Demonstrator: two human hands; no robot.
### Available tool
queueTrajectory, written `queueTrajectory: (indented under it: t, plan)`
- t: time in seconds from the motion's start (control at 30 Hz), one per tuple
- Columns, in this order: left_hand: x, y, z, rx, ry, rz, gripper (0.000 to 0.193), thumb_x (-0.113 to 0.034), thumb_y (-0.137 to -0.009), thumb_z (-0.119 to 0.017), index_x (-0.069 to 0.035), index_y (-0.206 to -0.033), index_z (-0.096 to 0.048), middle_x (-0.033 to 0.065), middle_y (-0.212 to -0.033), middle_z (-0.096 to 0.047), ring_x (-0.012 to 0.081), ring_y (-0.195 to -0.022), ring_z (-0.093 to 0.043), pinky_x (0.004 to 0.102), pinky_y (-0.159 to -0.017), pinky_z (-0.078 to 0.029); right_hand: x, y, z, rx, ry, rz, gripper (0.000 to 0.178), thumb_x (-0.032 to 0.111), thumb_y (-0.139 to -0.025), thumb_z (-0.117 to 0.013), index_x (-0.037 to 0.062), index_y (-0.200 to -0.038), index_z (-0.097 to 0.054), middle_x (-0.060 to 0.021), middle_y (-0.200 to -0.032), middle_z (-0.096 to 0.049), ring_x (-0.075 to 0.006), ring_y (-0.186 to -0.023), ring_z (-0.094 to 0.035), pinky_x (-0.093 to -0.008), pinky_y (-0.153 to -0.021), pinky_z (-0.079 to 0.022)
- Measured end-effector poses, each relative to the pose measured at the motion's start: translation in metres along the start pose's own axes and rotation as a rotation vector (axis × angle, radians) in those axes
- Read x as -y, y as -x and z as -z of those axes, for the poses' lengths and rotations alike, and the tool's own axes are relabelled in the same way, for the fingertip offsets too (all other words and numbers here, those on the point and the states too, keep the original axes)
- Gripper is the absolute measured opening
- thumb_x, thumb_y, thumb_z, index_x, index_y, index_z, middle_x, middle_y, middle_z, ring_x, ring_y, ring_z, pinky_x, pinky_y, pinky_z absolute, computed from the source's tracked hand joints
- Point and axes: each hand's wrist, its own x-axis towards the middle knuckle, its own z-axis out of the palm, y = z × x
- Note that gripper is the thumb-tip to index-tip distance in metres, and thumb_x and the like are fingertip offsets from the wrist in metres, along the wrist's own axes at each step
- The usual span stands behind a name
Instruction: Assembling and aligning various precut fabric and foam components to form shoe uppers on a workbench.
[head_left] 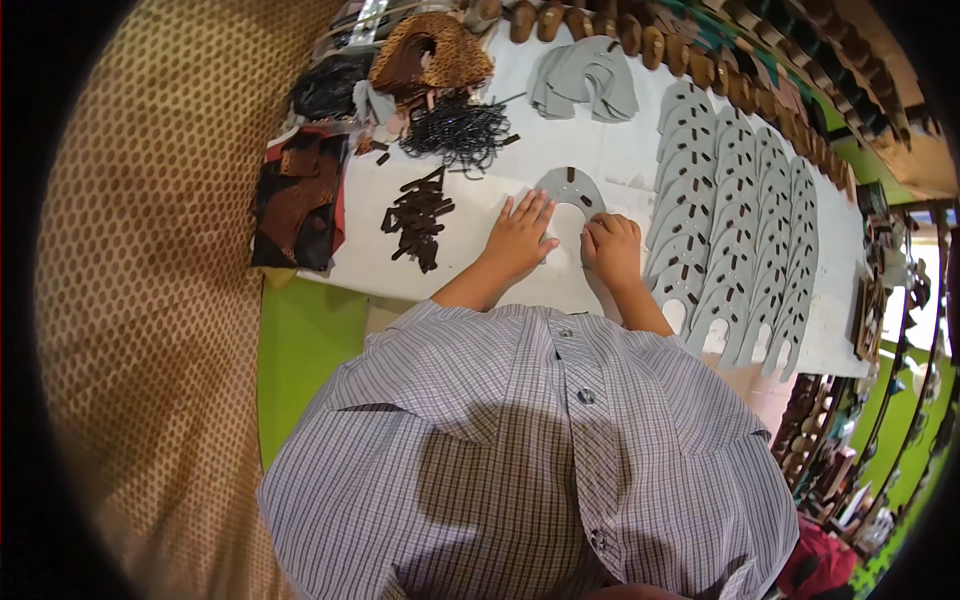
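Note:
A grey U-shaped shoe upper piece (573, 184) lies on the white table in front of me, with small dark brown strips on its curve. My left hand (522, 236) rests flat on its left side, fingers spread. At the piece's right side, my right hand (612, 244) has its fingers bent and drawn together; what they hold, if anything, is hidden. To the left sits a loose pile of short dark brown strips (418, 218). Several overlapping columns of similar grey upper pieces (690, 210), also bearing dark strips, are laid out to the right.
A stack of plain grey pieces (585, 85) stands at the back. Black cords (457, 132), brown patterned material (430, 55) and dark scraps (300, 200) crowd the left end. Rows of brown footwear (650, 45) line the far edge. A patterned curtain (170, 250) hangs at left.

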Motion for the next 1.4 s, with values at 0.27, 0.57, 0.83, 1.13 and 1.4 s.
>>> queueTrajectory:
  t: [0.27, 0.57, 0.83, 1.13, 1.4]
  plan:
    - [0.031, 0.051, 0.034, -0.014, 0.057, 0.092, 0.054, -0.034, -0.087, -0.049, -0.004, -0.131, -0.039, 0.0147, -0.139, -0.035, 0.0284, -0.131, -0.028, 0.0457, -0.107, -0.020, 0.048, -0.041, -0.023, 0.017, -0.138, 0.176, 0.013, 0.019, -0.075, -0.062, 0.0118, -0.084, -0.066, -0.0020, -0.091, -0.061, -0.0208, -0.093, -0.055, -0.0378, -0.085, -0.037]
    - [0.065, 0.102, 0.072, -0.463, 0.108, 0.295, 0.026, -0.015, -0.078, -0.058, -0.006, -0.103, -0.062, 0.0119, -0.115, -0.056, 0.0329, -0.109, -0.049, 0.0456, -0.097, -0.035, 0.127, -0.087, -0.082, 0.123, -0.179, 0.415, 0.014, 0.023, -0.077, -0.060, 0.0176, -0.088, -0.067, -0.0011, -0.088, -0.058, -0.0210, -0.089, -0.054, -0.0373, -0.082, -0.038]
    - [0.077, 0.113, 0.080, -0.580, 0.171, 0.303, 0.020, -0.012, -0.078, -0.057, -0.004, -0.094, -0.065, 0.0161, -0.112, -0.056, 0.0348, -0.103, -0.051, 0.0429, -0.091, -0.039, 0.141, -0.102, -0.103, -0.079, -0.025, 0.579, 0.010, 0.020, -0.073, -0.062, 0.0120, -0.077, -0.066, -0.0030, -0.087, -0.058, -0.0214, -0.090, -0.053, -0.0381, -0.081, -0.039]
    - [0.071, 0.048, 0.068, -0.440, 0.694, 0.491, 0.021, -0.019, -0.079, -0.062, -0.004, -0.094, -0.068, 0.0173, -0.127, -0.049, 0.0319, -0.113, -0.048, 0.0363, -0.091, -0.040, 0.113, -0.072, -0.070, 0.111, -0.758, -0.241, 0.022, 0.025, -0.076, -0.067, 0.0034, -0.080, -0.065, -0.0150, -0.089, -0.060, -0.0299, -0.087, -0.058, -0.0366, -0.078, -0.044]
    - [0.059, -0.015, 0.034, -0.200, 0.673, 0.224, 0.019, -0.024, -0.076, -0.066, -0.007, -0.083, -0.069, 0.0161, -0.124, -0.051, 0.0297, -0.111, -0.050, 0.0355, -0.095, -0.037, 0.060, -0.043, -0.052, -0.033, -0.731, -0.352, 0.016, 0.018, -0.075, -0.065, 0.0053, -0.084, -0.067, -0.0126, -0.087, -0.060, -0.0258, -0.077, -0.059, -0.0352, -0.070, -0.048]
